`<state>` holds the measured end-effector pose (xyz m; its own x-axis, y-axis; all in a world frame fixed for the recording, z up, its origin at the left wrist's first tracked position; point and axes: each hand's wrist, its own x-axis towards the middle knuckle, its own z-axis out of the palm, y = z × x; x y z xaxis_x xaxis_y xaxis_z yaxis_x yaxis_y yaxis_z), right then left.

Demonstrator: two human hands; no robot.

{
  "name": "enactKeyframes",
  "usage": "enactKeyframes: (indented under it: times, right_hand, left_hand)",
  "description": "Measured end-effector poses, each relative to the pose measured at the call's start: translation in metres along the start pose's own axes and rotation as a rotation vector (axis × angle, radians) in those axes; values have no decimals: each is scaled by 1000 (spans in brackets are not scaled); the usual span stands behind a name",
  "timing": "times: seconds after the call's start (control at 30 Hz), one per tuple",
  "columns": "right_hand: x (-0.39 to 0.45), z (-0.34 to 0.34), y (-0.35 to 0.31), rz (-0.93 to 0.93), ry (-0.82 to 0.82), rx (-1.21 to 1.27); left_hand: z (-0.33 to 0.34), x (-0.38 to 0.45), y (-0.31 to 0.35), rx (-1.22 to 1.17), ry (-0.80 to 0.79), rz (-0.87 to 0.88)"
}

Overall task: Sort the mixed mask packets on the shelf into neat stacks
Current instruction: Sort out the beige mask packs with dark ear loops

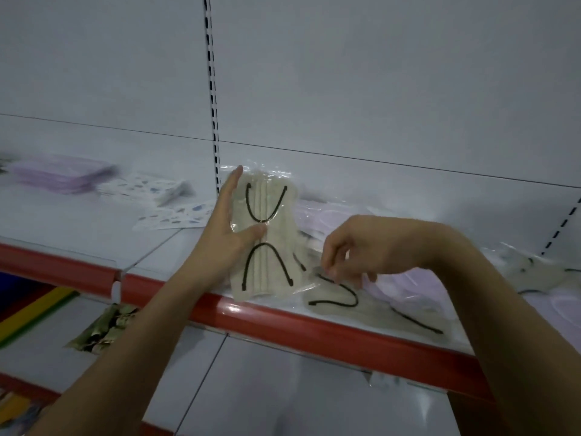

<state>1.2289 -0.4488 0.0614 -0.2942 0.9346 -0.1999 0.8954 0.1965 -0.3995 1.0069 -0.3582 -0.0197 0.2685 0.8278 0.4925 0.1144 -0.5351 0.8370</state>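
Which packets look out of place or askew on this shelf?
A beige mask packet lies skewed at the shelf's red front edge. Another beige packet sits crumpled far right. Patterned packets are splayed, not stacked. The purple stack looks tidy.

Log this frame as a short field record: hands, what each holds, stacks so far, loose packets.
left hand: holds beige packet upright at the shelf edge
right hand: pinches flat beige packet
stacks: purple stack, patterned stack, both blurred, far left
loose: purple packets behind the hands; beige packet at right
lower shelf: green packets
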Motion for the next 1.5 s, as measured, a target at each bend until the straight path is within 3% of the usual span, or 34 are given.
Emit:
enactKeyframes:
  times: [0.07,0.17,0.27,0.4,0.57,0.73,0.9,1.0,1.13,1.27,1.4,1.5]
  right_hand:
    - [2,18,6,46,-42,-162]
    - [9,42,15,72,83,-231]
    - [11,51,20,32,207,-58]
    - [6,42,22,16,325,52]
    - [-13,5,10,-80,637,564]
    - [19,-4,-22,-109,865,827]
    - [59,22,-49,-117,834,675]
    - [55,25,-45,-177,749,838]
    - [42,24,-30,-79,1060,492]
    - [35,25,-24,-86,802,775]
    - [31,36,-14,-206,735,921]
    - [29,47,-1,-217,554,888]
  left_hand:
    - [-1,-2,-4,-13,59,7]
    - [1,0,-9,-78,71,-65]
    - [3,0,-8,-81,27,-102]
    - [3,-1,-8,-141,96,-120]
    - [3,-1,-7,-139,149,-121]
    - [9,-1,6,-42,-25,-48]
    - [19,-6,27,-164,-125,7]
    - [19,-5,27,-103,-69,-15]
    - [9,-1,23,-196,-57,16]
    - [11,7,31,-298,-82,184]
    - [19,8,37,-314,-78,160]
    - [26,5,29,-280,-75,89]
